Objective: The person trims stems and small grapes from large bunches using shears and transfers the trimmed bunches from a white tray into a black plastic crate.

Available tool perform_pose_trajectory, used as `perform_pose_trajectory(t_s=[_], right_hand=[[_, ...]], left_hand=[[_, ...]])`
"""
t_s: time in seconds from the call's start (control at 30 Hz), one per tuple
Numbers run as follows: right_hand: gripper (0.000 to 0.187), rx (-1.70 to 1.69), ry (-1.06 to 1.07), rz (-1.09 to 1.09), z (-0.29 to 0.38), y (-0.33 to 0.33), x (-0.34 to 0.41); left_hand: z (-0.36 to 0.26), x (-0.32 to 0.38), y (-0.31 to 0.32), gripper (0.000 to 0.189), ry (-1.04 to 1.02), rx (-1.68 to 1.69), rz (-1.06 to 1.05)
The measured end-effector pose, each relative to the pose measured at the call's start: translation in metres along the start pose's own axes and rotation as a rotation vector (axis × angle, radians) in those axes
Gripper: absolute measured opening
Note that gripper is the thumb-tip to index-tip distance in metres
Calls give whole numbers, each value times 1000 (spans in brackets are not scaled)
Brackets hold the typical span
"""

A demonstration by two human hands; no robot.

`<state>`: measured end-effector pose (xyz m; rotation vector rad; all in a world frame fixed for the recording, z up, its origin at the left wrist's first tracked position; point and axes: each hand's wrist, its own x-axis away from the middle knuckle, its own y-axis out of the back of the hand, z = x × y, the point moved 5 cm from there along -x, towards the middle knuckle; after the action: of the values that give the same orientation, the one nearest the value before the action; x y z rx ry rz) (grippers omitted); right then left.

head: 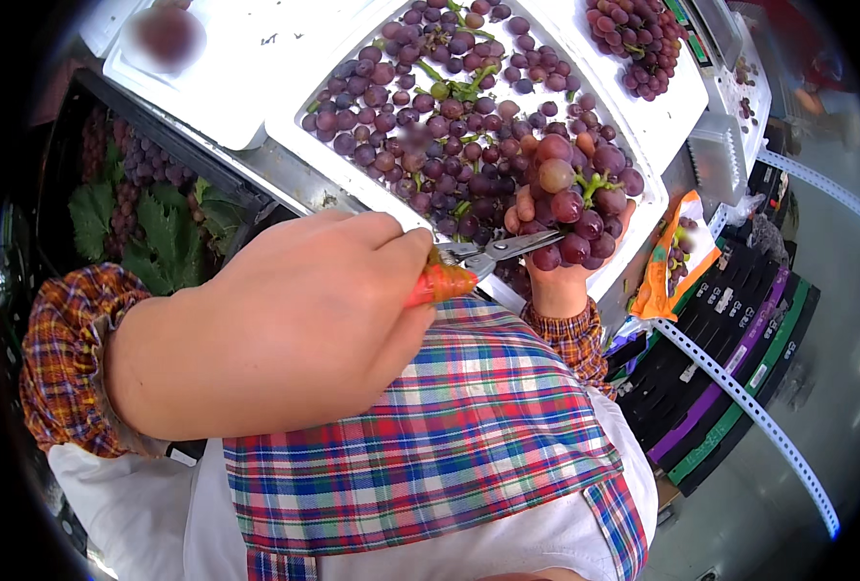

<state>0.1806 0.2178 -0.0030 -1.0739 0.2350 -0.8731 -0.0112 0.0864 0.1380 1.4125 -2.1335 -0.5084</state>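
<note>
My left hand (285,327) is closed around a pair of small snips (499,252) with red-orange handles. The blades are slightly parted, and their tips reach the lower left of a bunch of reddish-purple grapes (582,196). That bunch rests in my upturned right hand (564,279), whose fingertips show among the berries while the palm is mostly hidden. A green stem (595,187) stands out near the middle of the bunch. Behind and below it, a white tray (292,131) holds many loose purple grapes (430,123) with bits of green stalk among them.
Grape bunches and leaves (161,232) fill a black crate (59,152) at left. Another bunch (637,47) lies on a white surface at upper right. An orange-edged bag (666,269), a clear plastic container (718,156) and stacked black crates (735,348) stand at right.
</note>
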Motion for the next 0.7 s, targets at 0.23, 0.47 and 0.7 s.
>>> perform_pose_trajectory(t_s=[0.23, 0.47, 0.7], right_hand=[[71, 210, 93, -33, 6, 10, 2], [68, 135, 126, 104, 9, 24, -4], [67, 47, 108, 98, 6, 19, -2]], left_hand=[[-7, -20, -4, 43, -195, -190, 40], [-14, -27, -6, 43, -159, -250, 105], [-16, -26, -7, 40, -156, -290, 150]])
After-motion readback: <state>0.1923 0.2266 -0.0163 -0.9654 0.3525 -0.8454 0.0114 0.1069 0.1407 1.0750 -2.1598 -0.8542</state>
